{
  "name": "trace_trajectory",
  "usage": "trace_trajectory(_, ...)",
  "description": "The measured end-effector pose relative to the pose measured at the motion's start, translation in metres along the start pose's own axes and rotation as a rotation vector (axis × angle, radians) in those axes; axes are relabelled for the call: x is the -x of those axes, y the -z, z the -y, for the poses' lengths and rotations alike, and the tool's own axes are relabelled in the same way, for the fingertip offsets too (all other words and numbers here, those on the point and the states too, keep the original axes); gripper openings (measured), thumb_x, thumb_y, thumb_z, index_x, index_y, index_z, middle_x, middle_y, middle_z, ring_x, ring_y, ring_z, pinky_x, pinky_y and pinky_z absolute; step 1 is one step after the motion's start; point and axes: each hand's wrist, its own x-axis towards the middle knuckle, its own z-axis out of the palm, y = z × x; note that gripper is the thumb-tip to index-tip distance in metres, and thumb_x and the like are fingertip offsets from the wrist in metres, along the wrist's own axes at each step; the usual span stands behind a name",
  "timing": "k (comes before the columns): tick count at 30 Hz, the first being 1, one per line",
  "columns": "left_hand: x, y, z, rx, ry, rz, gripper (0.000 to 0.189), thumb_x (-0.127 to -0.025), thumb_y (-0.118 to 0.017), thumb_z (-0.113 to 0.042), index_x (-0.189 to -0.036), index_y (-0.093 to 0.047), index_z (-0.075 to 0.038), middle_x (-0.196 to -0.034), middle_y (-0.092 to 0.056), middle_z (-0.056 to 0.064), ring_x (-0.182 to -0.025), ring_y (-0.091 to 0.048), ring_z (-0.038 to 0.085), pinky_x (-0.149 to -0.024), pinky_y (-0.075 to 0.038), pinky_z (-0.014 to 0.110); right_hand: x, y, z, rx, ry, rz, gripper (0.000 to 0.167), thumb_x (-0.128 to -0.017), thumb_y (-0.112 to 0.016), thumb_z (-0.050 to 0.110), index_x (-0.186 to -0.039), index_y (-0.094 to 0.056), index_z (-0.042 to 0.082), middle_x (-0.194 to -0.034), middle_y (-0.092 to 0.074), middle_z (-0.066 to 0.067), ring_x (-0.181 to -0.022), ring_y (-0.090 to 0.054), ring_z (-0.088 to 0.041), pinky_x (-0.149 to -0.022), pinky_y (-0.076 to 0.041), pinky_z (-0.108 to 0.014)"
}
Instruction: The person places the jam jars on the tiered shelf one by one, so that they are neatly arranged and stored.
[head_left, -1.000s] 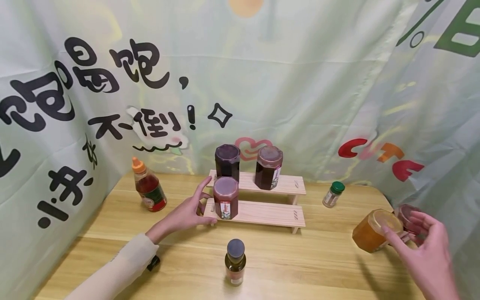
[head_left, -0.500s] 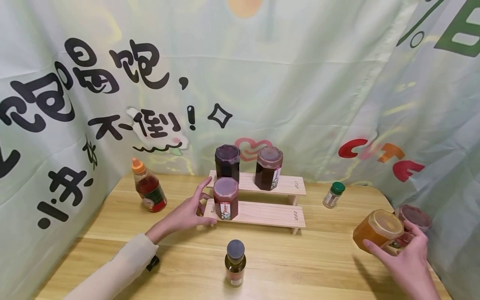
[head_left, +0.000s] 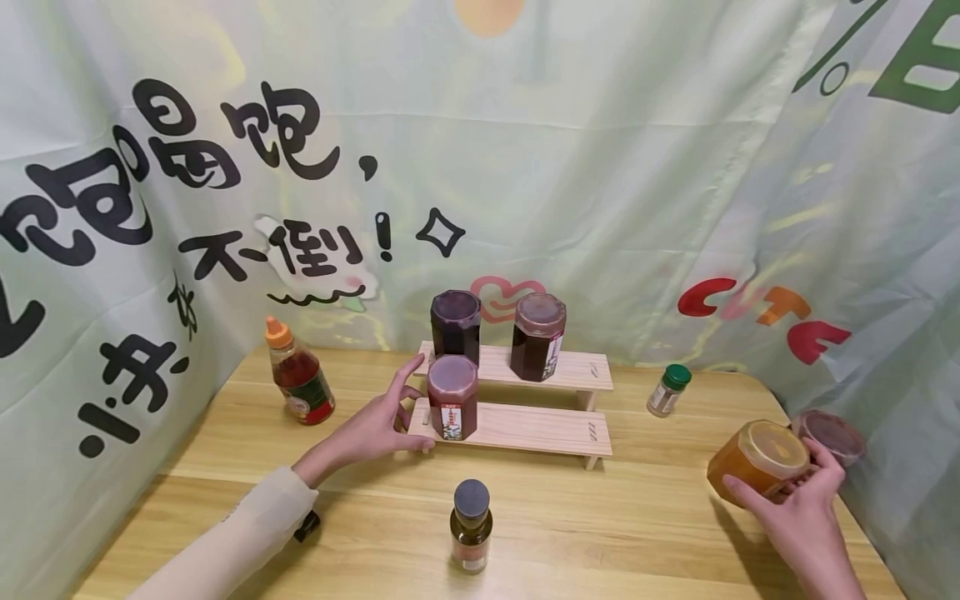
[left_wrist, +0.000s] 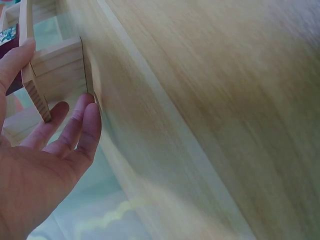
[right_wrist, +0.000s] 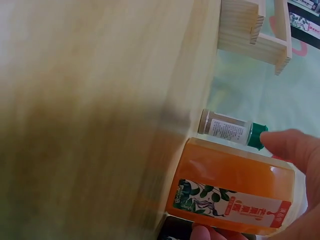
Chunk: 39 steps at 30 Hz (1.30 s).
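Observation:
In the head view my left hand point(head_left: 367, 429) spans the left end of a two-step wooden rack point(head_left: 532, 427). Its thumb touches the lower step's front edge, while the other fingers lie loosely along the end, as the left wrist view shows. A red jam jar point(head_left: 452, 400) stands on that step. Two dark jam jars, the left one point(head_left: 455, 325) and the right one point(head_left: 538, 337), occupy the upper step. At far right, my right hand point(head_left: 802, 508) holds an orange jam jar point(head_left: 738, 467) between thumb and fingers. Behind it is another dark red jar point(head_left: 831, 435), partly hidden.
A small green-capped spice bottle point(head_left: 667, 390) stands right of the rack. At left is a red sauce bottle point(head_left: 302, 379) with an orange tip. A dark-capped bottle point(head_left: 471, 527) stands at the front. Printed cloth point(head_left: 600, 192) hangs behind the table point(head_left: 585, 533).
My right hand has moved left onto the orange jam jar, and its thumb and fingers have closed around it. The left hand and the jars keep their places.

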Motion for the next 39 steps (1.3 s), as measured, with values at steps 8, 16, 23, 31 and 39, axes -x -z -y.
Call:
trace_trajectory(8, -0.001, 0.0, 0.011, 0.016, -0.097, -0.007, 0.129, -0.088, -0.094, -0.044, -0.175, 0.001, -0.04, -0.138, -0.065, 0.017, -0.08, -0.067, 0.017, -0.072, -0.056, 0.037, 0.001, -0.001, 0.0, 0.017, 0.033, -0.05, 0.107, -0.101, -0.079, 0.008, -0.166, 0.006, 0.006, -0.152, -0.033, -0.041, -0.102, -0.041, 0.005, -0.075, -0.036, 0.0)
trace_trajectory(16, 0.0, 0.0, 0.002, 0.004, -0.001, 0.002, 0.129, -0.089, -0.095, -0.033, -0.176, 0.0, -0.037, -0.14, -0.064, 0.018, -0.081, -0.068, 0.018, -0.073, -0.057, 0.038, 0.002, 0.003, 0.002, 0.163, 0.034, -0.072, 0.107, -0.095, -0.085, 0.016, -0.165, -0.005, 0.003, -0.141, -0.046, -0.04, -0.091, -0.047, 0.003, -0.068, -0.034, -0.002)
trace_trajectory(23, 0.0, 0.0, 0.0, -0.005, 0.014, -0.002, 0.129, -0.089, -0.096, -0.032, -0.175, -0.001, -0.037, -0.14, -0.064, 0.016, -0.082, -0.066, 0.019, -0.076, -0.056, 0.038, 0.0, 0.006, 0.004, 0.24, 0.059, -0.049, 0.11, -0.09, -0.093, 0.026, -0.162, -0.014, -0.001, -0.113, -0.063, -0.029, -0.071, -0.047, 0.011, -0.06, -0.041, -0.012)
trace_trajectory(31, 0.0, 0.0, 0.002, -0.004, 0.014, 0.003, 0.13, -0.088, -0.096, -0.034, -0.175, 0.0, -0.038, -0.141, -0.065, 0.015, -0.082, -0.067, 0.018, -0.076, -0.056, 0.039, 0.004, 0.005, 0.005, 0.258, 0.181, -0.035, 0.103, -0.09, -0.093, 0.027, -0.158, -0.021, -0.003, -0.1, -0.064, -0.019, -0.072, -0.05, -0.002, -0.059, -0.042, -0.018)
trace_trajectory(39, 0.0, 0.0, 0.002, -0.01, 0.015, -0.001, 0.129, -0.088, -0.096, -0.036, -0.175, 0.0, -0.039, -0.141, -0.064, 0.014, -0.084, -0.067, 0.018, -0.078, -0.056, 0.039, 0.012, 0.0, 0.013, 0.233, 0.178, -0.027, 0.103, -0.088, -0.096, 0.028, -0.159, -0.026, 0.0, -0.099, -0.066, -0.017, -0.073, -0.051, -0.004, -0.061, -0.041, -0.019)
